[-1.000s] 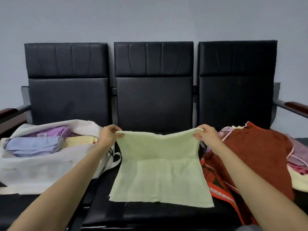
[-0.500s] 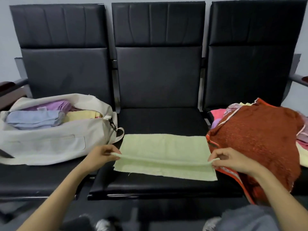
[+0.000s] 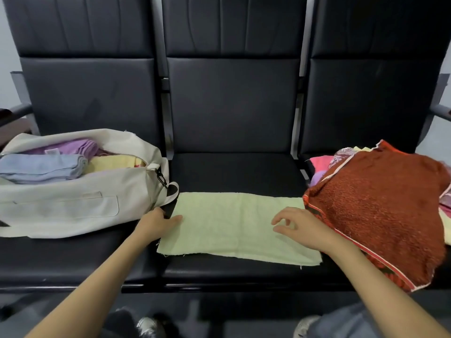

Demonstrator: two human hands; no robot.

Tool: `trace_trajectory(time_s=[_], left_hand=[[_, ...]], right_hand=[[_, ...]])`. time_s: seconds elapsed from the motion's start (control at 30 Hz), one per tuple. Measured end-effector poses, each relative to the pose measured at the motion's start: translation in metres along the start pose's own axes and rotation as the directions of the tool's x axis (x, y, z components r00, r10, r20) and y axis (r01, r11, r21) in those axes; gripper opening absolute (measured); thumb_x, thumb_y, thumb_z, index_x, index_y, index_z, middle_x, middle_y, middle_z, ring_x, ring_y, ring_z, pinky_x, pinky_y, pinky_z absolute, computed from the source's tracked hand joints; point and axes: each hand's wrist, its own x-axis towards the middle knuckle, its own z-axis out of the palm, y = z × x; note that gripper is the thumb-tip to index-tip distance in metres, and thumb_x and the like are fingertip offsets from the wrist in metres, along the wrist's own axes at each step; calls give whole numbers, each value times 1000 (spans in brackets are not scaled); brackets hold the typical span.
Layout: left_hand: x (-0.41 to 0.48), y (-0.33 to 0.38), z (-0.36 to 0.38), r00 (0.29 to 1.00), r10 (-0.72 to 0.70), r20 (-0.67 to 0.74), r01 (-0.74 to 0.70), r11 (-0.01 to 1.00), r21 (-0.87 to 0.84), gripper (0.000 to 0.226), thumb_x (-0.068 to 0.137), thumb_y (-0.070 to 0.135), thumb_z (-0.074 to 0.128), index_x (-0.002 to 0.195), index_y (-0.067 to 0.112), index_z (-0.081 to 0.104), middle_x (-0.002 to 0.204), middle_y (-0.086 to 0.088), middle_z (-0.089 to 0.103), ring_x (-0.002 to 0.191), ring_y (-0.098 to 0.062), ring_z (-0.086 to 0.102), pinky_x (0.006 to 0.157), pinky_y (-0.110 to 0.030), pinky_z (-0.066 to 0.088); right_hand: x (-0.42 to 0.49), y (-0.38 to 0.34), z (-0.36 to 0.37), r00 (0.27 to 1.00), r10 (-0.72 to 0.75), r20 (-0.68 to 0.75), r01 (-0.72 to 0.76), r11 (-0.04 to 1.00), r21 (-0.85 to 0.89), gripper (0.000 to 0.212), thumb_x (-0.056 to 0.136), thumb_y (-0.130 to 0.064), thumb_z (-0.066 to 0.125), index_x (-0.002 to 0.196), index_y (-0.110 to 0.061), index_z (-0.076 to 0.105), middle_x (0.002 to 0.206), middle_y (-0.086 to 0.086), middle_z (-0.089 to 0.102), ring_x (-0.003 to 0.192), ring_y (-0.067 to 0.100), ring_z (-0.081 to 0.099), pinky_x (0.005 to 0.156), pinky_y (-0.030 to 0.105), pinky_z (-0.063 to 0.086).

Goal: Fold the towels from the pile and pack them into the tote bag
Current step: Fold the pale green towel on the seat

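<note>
1. The pale green towel (image 3: 231, 223) lies flat on the middle black seat (image 3: 234, 172), between the tote bag (image 3: 73, 206) and the towel pile (image 3: 380, 203).
2. The left hand (image 3: 156, 223) lays its thumb on the towel's left edge. Its fingers are hidden, so I cannot tell its grip.
3. The right hand (image 3: 302, 228) has a slack grip, fingers spread over the towel's right part and holding nothing.
4. The label (image 3: 51, 151) on the purple towel (image 3: 78, 146) in the bag is too small to read.

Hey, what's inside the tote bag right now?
Three folded towels show in the tote bag: a light blue towel in front, a purple towel behind it, a yellow towel at right. Anything beneath them is covered.
</note>
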Motion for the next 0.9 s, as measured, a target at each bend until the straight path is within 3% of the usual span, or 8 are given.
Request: trace_trajectory(time_s=[0.13, 0.27, 0.33, 0.5, 0.6, 0.77, 0.83, 0.9], left_hand=[[9, 12, 4, 997, -57, 55, 65, 985, -158, 49, 82, 46, 69, 60, 13, 41, 64, 0, 46, 62, -17, 45, 58, -28, 33], [12, 17, 3, 999, 31, 45, -19, 969, -246, 26, 87, 28, 65, 98, 5, 60, 97, -6, 63, 87, -20, 60, 74, -30, 46], [8, 20, -1, 995, 92, 33, -78, 949, -306, 19, 91, 23, 59, 104, 10, 54, 96, -2, 61, 83, -14, 58, 66, -25, 45], [-3, 13, -15, 986, 163, 40, -121, 854, -506, 38, 89, 17, 65, 120, 17, 42, 98, 1, 60, 81, -11, 60, 62, -23, 47], [-11, 13, -34, 961, 276, 11, -193, 700, -687, 42, 92, 12, 62, 127, 33, 52, 112, -6, 65, 88, -14, 66, 70, -21, 51], [-27, 37, -50, 951, 308, -6, -190, 573, -797, 41, 89, 13, 65, 124, 36, 60, 118, 8, 61, 102, -14, 64, 80, -27, 53], [-32, 54, -47, 934, 357, 14, -203, 562, -802, 49, 84, 11, 70, 124, 37, 59, 115, 4, 63, 100, -16, 65, 77, -29, 55], [-35, 73, -36, 921, 388, 32, -233, 614, -754, 55, 79, 12, 74, 124, 39, 57, 114, 0, 63, 99, -17, 66, 79, -31, 57]], right_hand=[[17, -17, 18, 977, 25, 211, 1, 993, -119, 53, 94, -39, 55, 144, -28, 39, 150, -7, 30, 139, 11, 19, 114, 25, 18], [32, -32, 30, 934, 125, 335, -24, 957, -290, 68, 96, -51, 43, 153, -35, 8, 162, -4, -3, 148, 17, -10, 120, 45, 2], [37, -38, 34, 903, 175, 392, -50, 950, -310, 70, 96, -57, 38, 153, -37, 4, 161, -4, -10, 147, 18, -15, 118, 49, -4], [44, -44, 37, 890, 190, 415, -45, 941, -335, 72, 95, -57, 39, 153, -35, 2, 161, -2, -13, 148, 20, -14, 118, 49, -3], [46, -50, 45, 904, 141, 403, -5, 947, -320, 71, 96, -58, 37, 153, -35, 1, 161, -2, -14, 147, 20, -15, 119, 47, -3], [56, -69, 73, 934, 47, 353, 45, 968, -248, 67, 97, -59, 29, 153, -37, -1, 160, -1, -17, 146, 18, -21, 118, 47, -10], [60, -77, 72, 940, 9, 340, 51, 984, -168, 64, 98, -53, 36, 153, -35, 10, 162, 0, -7, 148, 18, -12, 119, 44, -5], [65, -79, 61, 966, 4, 260, -12, 1000, 26, 53, 98, -39, 46, 148, -27, 33, 158, 3, 21, 146, 19, 18, 116, 33, 17]])
